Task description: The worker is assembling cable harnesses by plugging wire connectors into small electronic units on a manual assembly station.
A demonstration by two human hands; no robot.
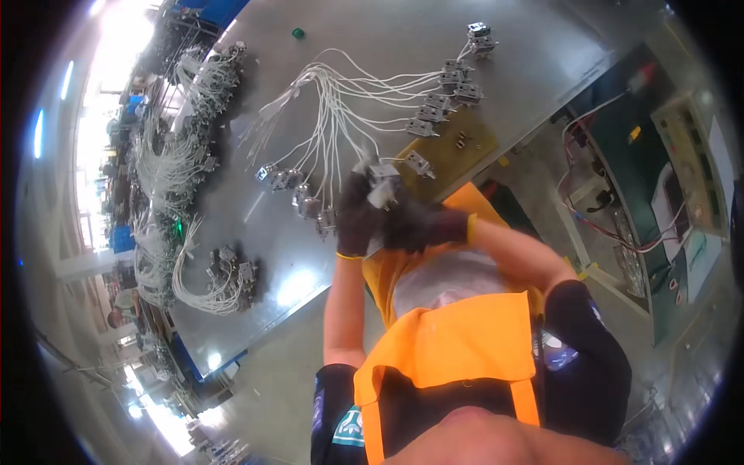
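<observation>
Both my hands wear dark gloves with yellow cuffs and are close together at the table's near edge. My left hand is closed around a small silver metal block with a whitish part, wired to the white bundle. My right hand is right beside that block, blurred, its fingers not readable. White wires fan out from a gathered end on the table. Similar metal blocks end them: one group lies to the right, another left of my hands. A single block sits just right of my hands.
The grey metal table carries a brown board with small parts on it. A small green piece lies at the far side. More wired bundles line the left edge. At right stands a green-topped bench with cables.
</observation>
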